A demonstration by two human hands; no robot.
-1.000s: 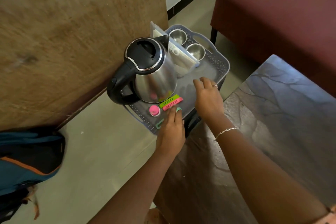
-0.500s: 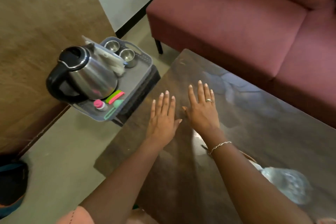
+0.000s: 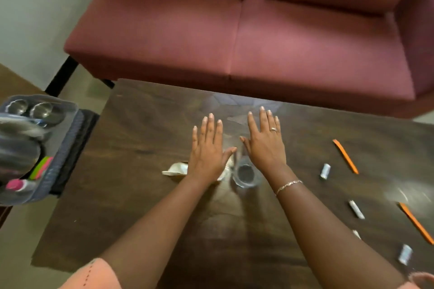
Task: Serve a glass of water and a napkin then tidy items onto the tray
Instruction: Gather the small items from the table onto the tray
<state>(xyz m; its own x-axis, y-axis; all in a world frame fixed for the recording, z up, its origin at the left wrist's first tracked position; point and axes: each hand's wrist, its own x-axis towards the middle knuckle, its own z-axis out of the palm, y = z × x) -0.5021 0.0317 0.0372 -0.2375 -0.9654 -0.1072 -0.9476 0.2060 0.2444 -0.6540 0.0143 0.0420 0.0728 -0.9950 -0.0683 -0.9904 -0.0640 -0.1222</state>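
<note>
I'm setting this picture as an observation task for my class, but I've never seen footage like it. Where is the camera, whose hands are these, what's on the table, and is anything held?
No machine here: a person wears a wide-angle camera on the head, looking down at their own arms. The left hand and right hand are spread flat, fingers straight, over a dark table; neither holds anything. Between the wrists stands a clear glass, with a white napkin partly under the left hand. To the right lie orange sticks and small white packets. At the picture's left, beside the table, a grey tray carries a blurred kettle and two steel cups. Behind is a red sofa.
</note>
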